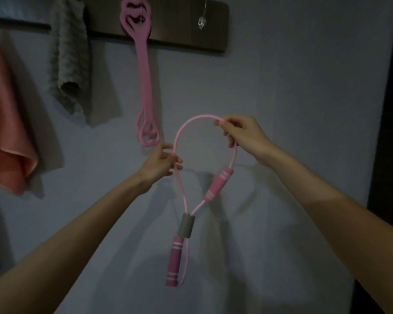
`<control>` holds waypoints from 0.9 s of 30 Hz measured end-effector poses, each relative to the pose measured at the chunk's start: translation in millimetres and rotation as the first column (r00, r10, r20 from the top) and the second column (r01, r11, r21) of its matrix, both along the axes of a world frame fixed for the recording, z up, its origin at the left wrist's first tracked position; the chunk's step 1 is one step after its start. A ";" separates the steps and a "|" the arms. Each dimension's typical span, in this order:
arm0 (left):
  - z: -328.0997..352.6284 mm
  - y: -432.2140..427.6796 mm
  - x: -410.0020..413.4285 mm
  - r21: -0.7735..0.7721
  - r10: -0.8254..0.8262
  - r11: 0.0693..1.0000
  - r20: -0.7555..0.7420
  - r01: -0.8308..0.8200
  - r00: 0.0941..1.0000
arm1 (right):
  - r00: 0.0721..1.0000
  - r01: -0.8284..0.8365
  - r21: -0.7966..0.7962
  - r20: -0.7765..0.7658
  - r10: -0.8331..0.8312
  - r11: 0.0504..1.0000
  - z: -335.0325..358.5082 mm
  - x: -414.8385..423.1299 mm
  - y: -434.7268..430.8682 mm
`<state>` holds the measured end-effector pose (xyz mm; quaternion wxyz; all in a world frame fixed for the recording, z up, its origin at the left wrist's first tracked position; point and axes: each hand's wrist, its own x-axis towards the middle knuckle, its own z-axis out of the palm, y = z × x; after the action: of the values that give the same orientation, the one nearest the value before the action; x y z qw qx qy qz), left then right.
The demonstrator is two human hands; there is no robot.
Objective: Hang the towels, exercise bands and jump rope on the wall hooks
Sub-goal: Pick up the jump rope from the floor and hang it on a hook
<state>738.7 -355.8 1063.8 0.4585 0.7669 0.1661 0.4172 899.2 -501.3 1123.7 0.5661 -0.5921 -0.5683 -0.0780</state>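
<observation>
I hold a pink jump rope [186, 125] as a loop in front of the wall. My left hand [161, 163] pinches its left side, and my right hand [243, 134] pinches the top right of the loop. Two pink foam handles [174, 261] and a grey sleeve [186, 225] dangle below. A pink exercise band [145, 71] hangs from a hook on the dark wooden rail [179, 21]. A clear hook [202, 22] at the rail's right end is bare. A grey towel [68, 53] and a salmon towel [7, 123] hang at the left.
The wall [281, 87] is pale blue-grey and dim. A dark door frame or edge [388, 132] runs down the right side.
</observation>
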 end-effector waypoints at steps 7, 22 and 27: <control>44.3 19.6 38.9 -0.021 -0.170 0.984 0.197 0.177 0.966 | 1.000 0.028 0.093 0.001 -0.029 0.995 42.2 10.1 53.5; 175.7 76.8 120.4 0.245 -0.120 0.968 0.234 0.061 0.965 | 0.998 0.060 0.361 -0.019 -0.057 0.931 125.7 97.8 117.4; 237.0 91.8 134.8 0.214 -0.106 0.976 0.358 0.028 0.928 | 0.999 0.007 0.429 -0.040 0.011 0.903 172.1 110.7 140.0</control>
<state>873.6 -264.0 1300.9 0.4139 0.7238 0.0070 0.5520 1010.0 -361.3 1295.8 0.6940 -0.4541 -0.5260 -0.1883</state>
